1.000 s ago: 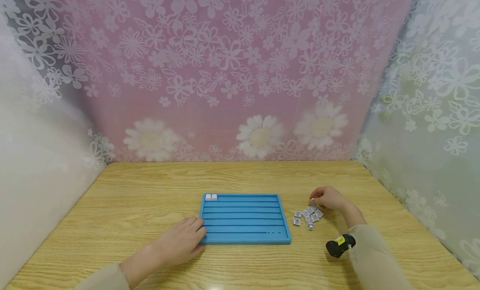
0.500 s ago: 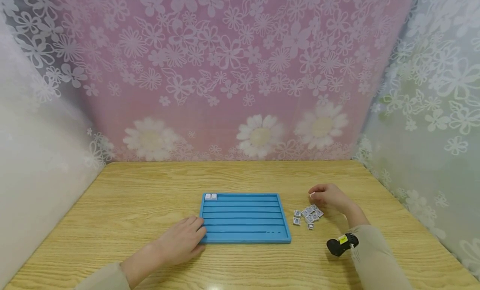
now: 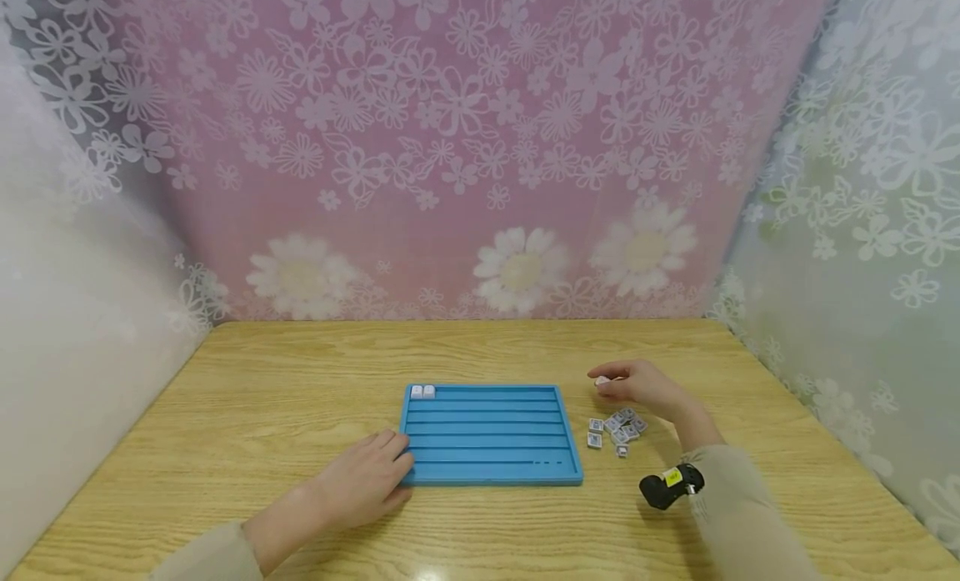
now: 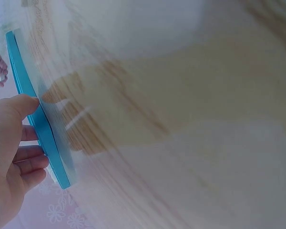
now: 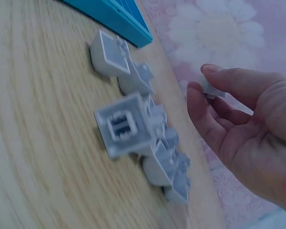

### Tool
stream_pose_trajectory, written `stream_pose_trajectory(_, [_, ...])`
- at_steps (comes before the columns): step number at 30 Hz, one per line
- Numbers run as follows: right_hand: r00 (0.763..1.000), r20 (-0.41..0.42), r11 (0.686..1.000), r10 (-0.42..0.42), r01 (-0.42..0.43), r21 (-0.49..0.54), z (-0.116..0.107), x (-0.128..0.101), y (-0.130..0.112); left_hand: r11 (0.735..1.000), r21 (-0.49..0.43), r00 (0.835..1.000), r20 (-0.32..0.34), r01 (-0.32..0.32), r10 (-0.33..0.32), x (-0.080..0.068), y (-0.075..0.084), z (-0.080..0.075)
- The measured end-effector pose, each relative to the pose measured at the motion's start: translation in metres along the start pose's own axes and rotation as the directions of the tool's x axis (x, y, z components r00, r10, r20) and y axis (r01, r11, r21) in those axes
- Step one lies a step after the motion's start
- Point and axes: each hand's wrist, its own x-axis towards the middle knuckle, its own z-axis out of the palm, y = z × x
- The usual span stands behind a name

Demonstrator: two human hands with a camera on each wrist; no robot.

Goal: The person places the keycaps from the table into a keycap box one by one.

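The blue ridged tray [image 3: 491, 482] lies flat on the table. Two white keycaps [image 3: 422, 392] stand side by side in its top left corner. My left hand [image 3: 365, 479] holds the tray by its near left corner; the left wrist view shows the thumb on one edge and curled fingers [image 4: 31, 164] against it. To the right of the tray, my right hand [image 3: 647, 388] pinches a white keycap [image 5: 212, 89] between thumb and fingertips, raised over the table. Below that hand lies a loose cluster of keycaps [image 3: 622, 427], several with their hollow undersides up.
A wood-grain table [image 3: 300, 373] carries everything. A pink flowered curtain [image 3: 450, 189] hangs behind it, with pale curtains on both sides. A black wrist camera [image 3: 670, 486] is strapped at my right sleeve.
My right hand has lifted the keycap from the cluster's far side and moved left toward the tray. My left hand and the tray have stayed in place.
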Motion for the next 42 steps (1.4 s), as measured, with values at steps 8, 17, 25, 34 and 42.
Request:
stream_pose_trajectory(8, [1.000,0.015,1.000,-0.004,0.004,0.018,0.015,0.010,-0.013,1.000,-0.003,1.000,0.001,-0.008,0.008,0.001,0.001,-0.003])
stream_pose_trajectory(17, [0.997,0.044,0.996,-0.057,0.054,0.065,0.035,0.019,-0.022,1.000,0.007,1.000,0.014,-0.007,0.007,0.000,0.000,-0.001])
stream_pose_trajectory(25, [0.998,0.030,0.997,-0.051,0.050,0.052,0.049,0.028,-0.032,1.000,0.021,1.000,0.004,-0.017,0.017,0.000,-0.001,-0.001])
stream_pose_trajectory(34, [0.996,0.023,0.996,-0.087,0.087,0.012,0.063,0.037,-0.045,1.000,0.017,1.000,0.002,-0.011,0.011,0.000,-0.001,0.000])
stream_pose_trajectory(42, [0.989,0.058,0.991,-0.133,0.134,-0.025,0.075,0.047,-0.051,1.000,0.006,1.000,-0.014,-0.013,0.013,0.000,0.001,0.001])
